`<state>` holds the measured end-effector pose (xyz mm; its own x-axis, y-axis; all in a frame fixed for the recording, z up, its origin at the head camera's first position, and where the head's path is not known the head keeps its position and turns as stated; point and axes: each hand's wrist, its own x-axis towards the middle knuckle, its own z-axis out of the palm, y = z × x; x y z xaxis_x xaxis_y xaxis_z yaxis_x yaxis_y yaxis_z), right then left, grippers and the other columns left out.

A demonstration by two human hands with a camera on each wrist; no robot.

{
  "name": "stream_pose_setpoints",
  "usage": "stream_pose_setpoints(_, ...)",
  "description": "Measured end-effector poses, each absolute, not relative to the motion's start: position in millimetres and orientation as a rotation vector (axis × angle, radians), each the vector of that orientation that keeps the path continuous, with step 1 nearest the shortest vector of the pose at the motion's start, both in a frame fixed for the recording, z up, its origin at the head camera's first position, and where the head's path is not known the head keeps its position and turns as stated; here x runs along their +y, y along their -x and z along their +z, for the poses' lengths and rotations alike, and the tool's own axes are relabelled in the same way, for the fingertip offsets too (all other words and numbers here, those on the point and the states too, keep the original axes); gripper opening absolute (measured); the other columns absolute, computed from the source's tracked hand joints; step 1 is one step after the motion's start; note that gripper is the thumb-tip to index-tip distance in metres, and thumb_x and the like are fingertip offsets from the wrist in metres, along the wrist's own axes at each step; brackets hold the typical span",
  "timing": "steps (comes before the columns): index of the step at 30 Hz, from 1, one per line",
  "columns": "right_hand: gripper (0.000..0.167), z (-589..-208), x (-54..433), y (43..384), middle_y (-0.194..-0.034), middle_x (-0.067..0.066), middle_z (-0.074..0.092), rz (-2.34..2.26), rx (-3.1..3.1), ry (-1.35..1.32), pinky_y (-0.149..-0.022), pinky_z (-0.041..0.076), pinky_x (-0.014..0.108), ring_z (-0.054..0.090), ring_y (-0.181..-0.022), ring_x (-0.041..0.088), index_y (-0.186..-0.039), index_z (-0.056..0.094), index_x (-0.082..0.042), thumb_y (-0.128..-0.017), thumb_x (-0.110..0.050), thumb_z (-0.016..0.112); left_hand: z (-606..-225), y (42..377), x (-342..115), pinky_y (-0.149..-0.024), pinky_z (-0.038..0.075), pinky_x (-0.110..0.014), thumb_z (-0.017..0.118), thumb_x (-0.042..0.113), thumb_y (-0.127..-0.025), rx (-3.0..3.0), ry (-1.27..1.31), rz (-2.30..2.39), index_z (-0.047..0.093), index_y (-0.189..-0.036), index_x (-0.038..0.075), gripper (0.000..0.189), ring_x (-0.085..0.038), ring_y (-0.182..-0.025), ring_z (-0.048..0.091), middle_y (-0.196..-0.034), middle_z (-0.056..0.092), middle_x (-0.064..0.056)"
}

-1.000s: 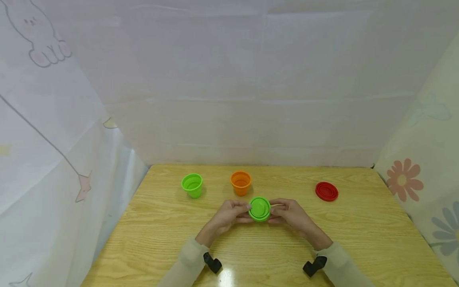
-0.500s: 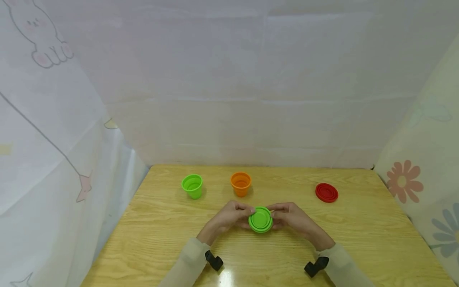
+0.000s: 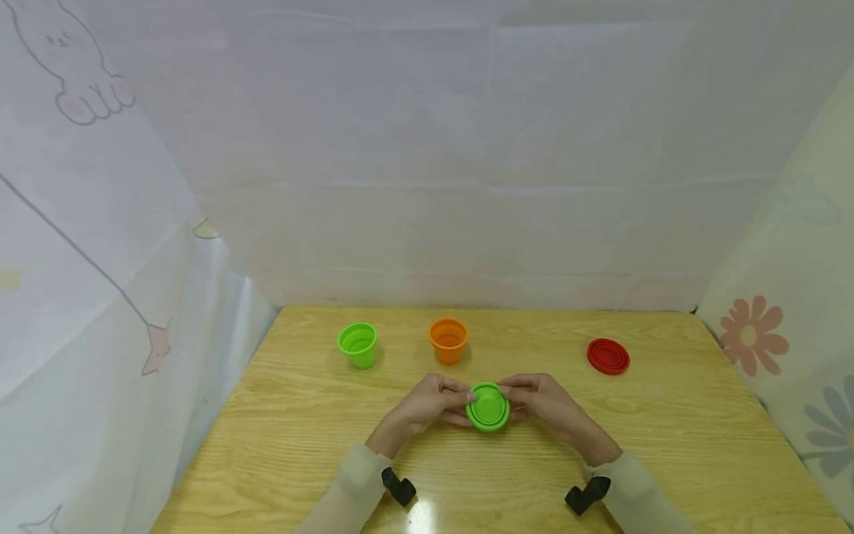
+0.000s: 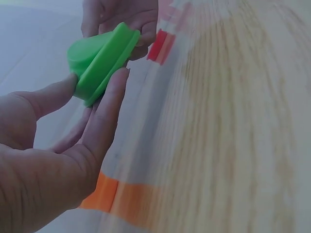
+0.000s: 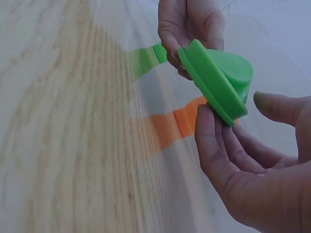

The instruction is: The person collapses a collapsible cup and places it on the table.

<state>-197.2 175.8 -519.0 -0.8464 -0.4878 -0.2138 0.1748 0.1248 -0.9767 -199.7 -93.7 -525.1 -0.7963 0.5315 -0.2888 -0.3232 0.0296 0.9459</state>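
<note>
A green collapsible cup [image 3: 488, 407] is held above the table between both hands, mostly folded flat, its round base bulging out lopsidedly on one side in both wrist views. My left hand [image 3: 434, 403] pinches its left edge; the left wrist view shows the thumb on the bulging side and the fingers [image 4: 108, 104] along the rim side. On the right edge, my right hand [image 3: 539, 402] holds the cup with curled fingers [image 5: 214, 145] under the rim. In the right wrist view its thumb stands just off the bulging part.
Farther back on the wooden table [image 3: 300, 445] stand an opened-out green cup [image 3: 359, 345] and an orange cup [image 3: 448, 341]. A flat-folded red cup [image 3: 608, 357] lies at the right. White patterned cloth [image 3: 427, 185] hangs behind the table and on both sides.
Both hands have brought the green collapsible cup slightly nearer the body and to the right. Its middle looked recessed half a second ago and now bulges. The other cups stay put.
</note>
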Motion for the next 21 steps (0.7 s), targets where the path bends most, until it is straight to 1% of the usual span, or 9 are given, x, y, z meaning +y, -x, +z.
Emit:
stream_pose_setpoints(4,0.052,-522,172,198,-0.128,0.013,0.074,-1.763,1.928,0.272,-0.091,0.066,0.037,0.074,-0.102,0.017,-0.141,0.06,0.006,-0.105,-0.031,0.067,-523,201,-94,-0.092,0.066,-0.045,0.068,0.016,-0.103,1.719,-0.203,1.824,0.072,-0.122,-0.006,0.029,-0.023,-0.095,0.078,-0.11,0.078,-0.015)
stream_pose_setpoints(10,0.053,-522,167,198,-0.128,0.012,0.073,-1.762,1.947,0.228,-0.089,0.066,0.036,0.073,-0.1,0.016,-0.14,0.061,0.004,-0.104,-0.034,0.068,-518,200,-89,-0.09,0.067,-0.044,0.067,0.025,-0.105,1.804,-0.22,1.786,0.074,-0.125,-0.003,0.034,-0.021,-0.093,0.077,-0.116,0.075,-0.015)
stream_pose_setpoints(12,0.054,-521,167,197,-0.127,0.012,0.074,-1.762,1.942,0.232,-0.089,0.066,0.035,0.073,-0.099,0.016,-0.14,0.061,0.005,-0.104,-0.034,0.068,-518,200,-88,-0.09,0.067,-0.045,0.067,0.027,-0.105,1.818,-0.216,1.775,0.074,-0.124,-0.002,0.035,-0.019,-0.092,0.077,-0.114,0.076,-0.014)
stream_pose_setpoints(17,0.052,-519,167,197,-0.122,0.008,0.075,-1.762,1.927,0.256,-0.087,0.066,0.034,0.073,-0.098,0.015,-0.139,0.062,0.006,-0.105,-0.034,0.066,-516,199,-85,-0.088,0.067,-0.046,0.068,0.031,-0.104,1.83,-0.202,1.774,0.077,-0.12,-0.001,0.037,-0.018,-0.088,0.078,-0.105,0.079,-0.012)
stream_pose_setpoints(21,0.051,-519,166,198,-0.117,0.006,0.076,-1.759,1.939,0.264,-0.085,0.067,0.033,0.073,-0.096,0.014,-0.136,0.064,0.006,-0.105,-0.034,0.066,-515,198,-84,-0.085,0.068,-0.045,0.069,0.032,-0.104,1.849,-0.202,1.782,0.078,-0.117,-0.002,0.037,-0.017,-0.084,0.078,-0.101,0.079,-0.01)
